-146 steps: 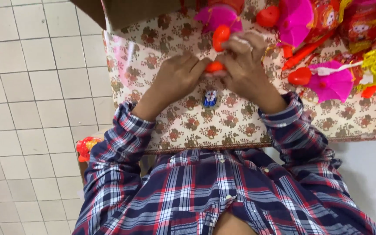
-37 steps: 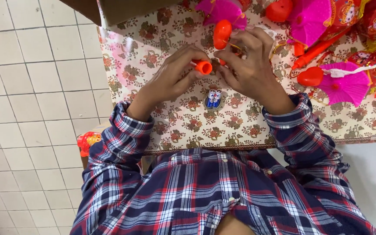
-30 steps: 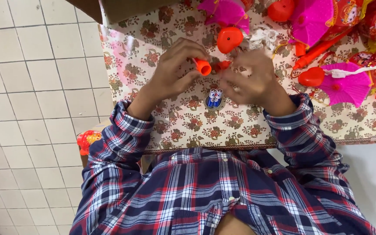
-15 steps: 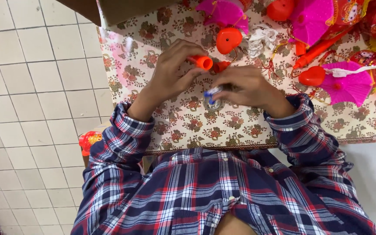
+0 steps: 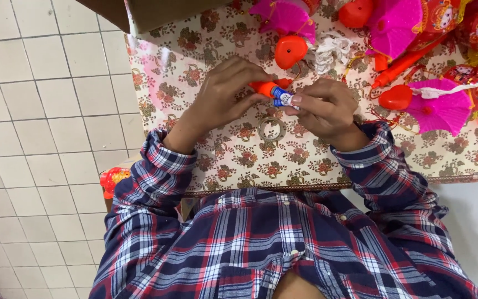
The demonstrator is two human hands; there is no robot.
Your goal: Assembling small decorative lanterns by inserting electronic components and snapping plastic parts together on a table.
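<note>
Lying at far left, pale floor tiles point(image 5: 40, 111), with a small red and yellow toy point(image 5: 112, 180) showing at the table's edge near the plaid sleeve. Covering the table, a flowered cloth point(image 5: 233, 160) in cream and brown. Reaching over it, the left hand point(image 5: 222, 97), fingers curled and pinching the orange cap point(image 5: 262, 87) of a small tube. Meeting it from the other side, the right hand point(image 5: 325, 108), fingers clenched around the blue and white body of the glue tube point(image 5: 282, 97), thumb pressing on top. Being held level just above the cloth, between the two hands, that tube, with cap and body touching. Resting flat on the cloth just below the tube, near both hands but apart from them, a small metal ring point(image 5: 271, 128). Sitting just beyond the hands, an orange heart-shaped piece point(image 5: 290, 51), with a bit of white lace point(image 5: 333, 52) beside it. Spreading further right, a pink paper fan point(image 5: 441, 108) with a red heart piece point(image 5: 395, 98) touching its near side, and more pink and red decorations crowding the top right corner.
</note>
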